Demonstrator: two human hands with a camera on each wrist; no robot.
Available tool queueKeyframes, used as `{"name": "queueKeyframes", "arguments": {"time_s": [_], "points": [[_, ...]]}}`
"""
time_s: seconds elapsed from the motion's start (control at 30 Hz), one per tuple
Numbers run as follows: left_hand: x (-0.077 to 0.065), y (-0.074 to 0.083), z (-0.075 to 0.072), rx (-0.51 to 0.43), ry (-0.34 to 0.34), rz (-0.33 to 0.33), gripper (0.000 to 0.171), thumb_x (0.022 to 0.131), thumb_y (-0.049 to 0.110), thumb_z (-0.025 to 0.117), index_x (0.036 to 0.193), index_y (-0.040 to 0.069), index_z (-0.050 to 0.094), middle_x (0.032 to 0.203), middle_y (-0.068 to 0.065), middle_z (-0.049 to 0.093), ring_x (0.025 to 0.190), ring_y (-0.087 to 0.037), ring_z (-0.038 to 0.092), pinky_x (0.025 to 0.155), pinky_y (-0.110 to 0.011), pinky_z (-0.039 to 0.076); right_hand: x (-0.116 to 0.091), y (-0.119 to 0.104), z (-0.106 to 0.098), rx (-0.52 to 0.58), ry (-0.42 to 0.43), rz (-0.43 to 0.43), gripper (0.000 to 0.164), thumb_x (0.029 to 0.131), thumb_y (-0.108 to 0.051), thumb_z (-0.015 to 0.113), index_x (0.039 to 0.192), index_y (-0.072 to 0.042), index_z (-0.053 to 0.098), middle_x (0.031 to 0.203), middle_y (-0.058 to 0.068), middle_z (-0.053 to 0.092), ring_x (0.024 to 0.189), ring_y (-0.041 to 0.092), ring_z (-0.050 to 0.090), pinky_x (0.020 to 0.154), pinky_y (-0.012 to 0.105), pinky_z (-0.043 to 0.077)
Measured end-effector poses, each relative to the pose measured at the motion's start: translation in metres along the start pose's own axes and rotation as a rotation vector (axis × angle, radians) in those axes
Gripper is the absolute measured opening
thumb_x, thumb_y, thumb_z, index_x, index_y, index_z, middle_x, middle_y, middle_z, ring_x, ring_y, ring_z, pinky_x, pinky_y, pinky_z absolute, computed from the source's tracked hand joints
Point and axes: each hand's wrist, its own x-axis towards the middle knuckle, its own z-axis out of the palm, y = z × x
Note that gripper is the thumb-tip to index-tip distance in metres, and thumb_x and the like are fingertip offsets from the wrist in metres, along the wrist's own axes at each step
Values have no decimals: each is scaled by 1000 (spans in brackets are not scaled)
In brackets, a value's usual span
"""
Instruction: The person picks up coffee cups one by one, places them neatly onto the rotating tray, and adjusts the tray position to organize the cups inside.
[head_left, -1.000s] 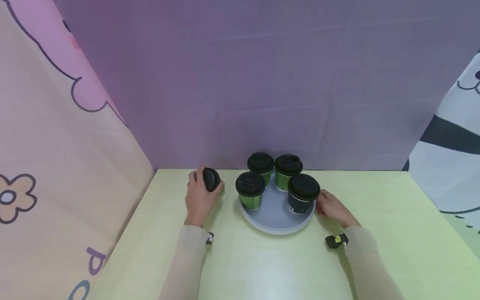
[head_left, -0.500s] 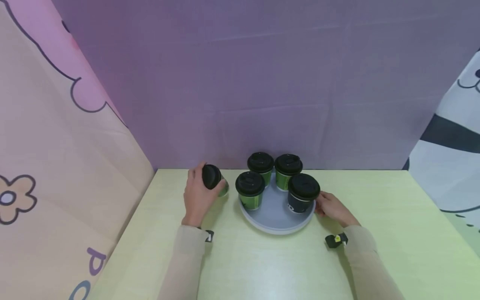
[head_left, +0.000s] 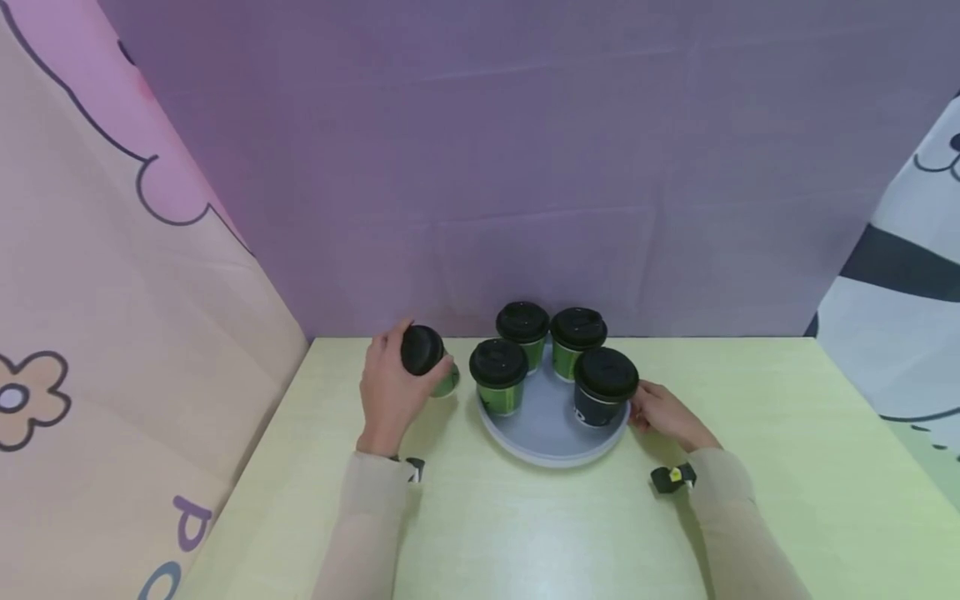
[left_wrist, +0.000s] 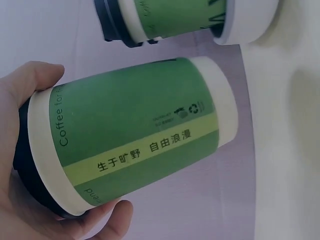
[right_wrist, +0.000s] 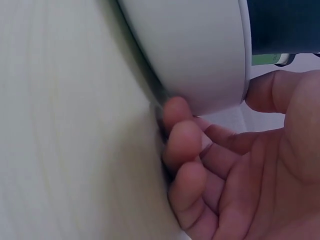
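Note:
My left hand (head_left: 393, 387) grips a green paper coffee cup (left_wrist: 135, 130) by its black-lidded end. In the left wrist view the cup is tilted, its pale base angled away from the palm. It is up off the table, just left of a round grey-white tray (head_left: 551, 442). My right hand (head_left: 667, 417) holds the tray's right edge. In the right wrist view the thumb lies at the rim and the other fingers curl by the underside. A dark-sleeved cup (head_left: 597, 408) stands on the tray nearest this hand; a green cup (head_left: 501, 398) stands at its left.
Two more lidded green cups, a back-left cup (head_left: 525, 325) and a back-right cup (head_left: 577, 329), stand on the tray's rear part. The pale table (head_left: 495, 533) meets a purple backdrop (head_left: 480, 167) close behind them. Printed cloth (head_left: 150, 333) hangs at the left.
My left hand has shifted slightly back and left with the cup, which has tipped so its lower body shows on the right. The right hand and tray stay almost still.

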Motion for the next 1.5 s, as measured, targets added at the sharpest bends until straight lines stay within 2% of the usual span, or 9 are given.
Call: {"name": "queueKeyframes", "arguments": {"time_s": [0.23, 0.37, 0.53, 0.67, 0.87, 1.03, 1.13, 1.37, 1.5], "points": [[-2, 8, -9, 43, -49, 44, 82, 80, 60, 78, 148, 24, 52, 137, -14, 58, 117, -34, 58, 85, -57, 54, 0, 1, -1, 9, -12, -12, 28, 108, -23, 36, 105, -3, 55, 84, 3, 59, 69, 13, 54, 60, 26, 46], [-4, 14, -15, 74, -102, 49, 82, 80, 62, 77, 148, 23, 52, 138, -15, 58, 120, -35, 57, 88, -57, 54, -1, 1, -2, 4, -21, -14, 30, 108, -23, 35, 112, 0, 55, 84, 4, 60, 69, 13, 54, 61, 26, 47], [-7, 21, -20, 87, -145, 68, 83, 79, 63, 76, 148, 22, 53, 138, -15, 59, 122, -35, 57, 91, -57, 54, -2, 0, -3, 3, -35, -17, 29, 108, -24, 37, 107, -1, 54, 84, 5, 60, 69, 12, 54, 61, 26, 46], [-8, 25, -22, 90, -168, 72, 83, 78, 63, 77, 147, 22, 54, 138, -14, 60, 122, -35, 57, 92, -57, 54, -1, 1, -3, 2, -45, -17, 26, 107, -22, 37, 107, -2, 53, 85, 5, 61, 69, 12, 54, 61, 25, 45], [-11, 32, -23, 95, -185, 85, 82, 77, 63, 77, 145, 22, 55, 135, -12, 62, 121, -34, 58, 92, -56, 54, -1, 3, -3, -2, -47, -22, 26, 105, -17, 36, 116, 1, 51, 84, 5, 61, 69, 13, 54, 61, 25, 45], [-15, 39, -23, 84, -206, 112, 82, 78, 63, 77, 145, 20, 55, 139, -10, 61, 124, -33, 57, 95, -56, 53, 0, 3, -4, -9, -56, -28, 29, 105, -17, 36, 121, 2, 50, 85, 5, 62, 69, 14, 54, 62, 26, 45], [-18, 43, -21, 83, -222, 127, 83, 78, 63, 77, 145, 20, 55, 139, -10, 61, 125, -33, 57, 94, -56, 53, -1, 3, -5, -16, -48, -26, 29, 105, -19, 36, 119, 1, 51, 83, 5, 62, 69, 13, 54, 61, 25, 44], [-22, 51, -16, 94, -232, 174, 82, 78, 64, 77, 144, 20, 57, 136, -10, 63, 121, -31, 60, 88, -53, 56, 0, 4, -5, -5, -17, -29, 35, 110, -29, 30, 98, -3, 51, 85, 6, 63, 67, 14, 54, 58, 26, 45], [-24, 54, -12, 107, -243, 199, 81, 77, 67, 77, 144, 24, 57, 134, -9, 65, 118, -29, 60, 86, -50, 57, 2, 7, -3, -24, 23, -25, 44, 112, -36, 26, 98, -4, 53, 83, 6, 63, 67, 15, 55, 57, 28, 45]]}}
